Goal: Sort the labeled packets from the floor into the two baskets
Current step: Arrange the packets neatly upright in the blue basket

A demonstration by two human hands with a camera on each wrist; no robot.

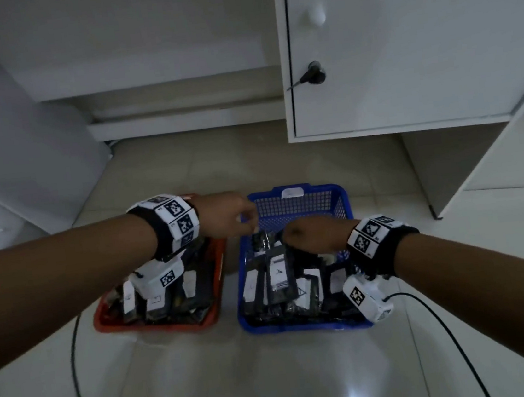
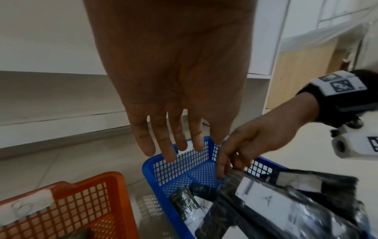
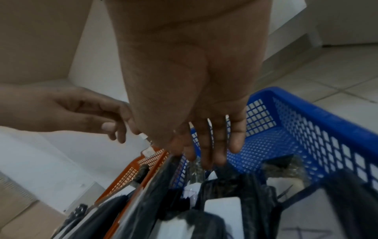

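- My right hand (image 1: 311,235) sat right of centre in the head view, over the middle of the blue basket (image 1: 342,203), fingers pointing down and pinching the top edge of a black packet (image 2: 272,194)
- That packet hung from the pinch and ran down and toward the lower right of the left wrist frame, its lower end already among the labeled packets (image 1: 279,282) heaped in the basket's near half
- My left hand (image 1: 226,216) hovered just left of it, above the basket's far left corner; its fingers looked loose and apart, holding nothing
- The orange basket (image 1: 218,269) stood just beside the blue one, at left of frame, also holding packets
- I judged the right hand nearer, so the drop was straight down from its grip
- No packets showed on the floor (image 1: 276,378)
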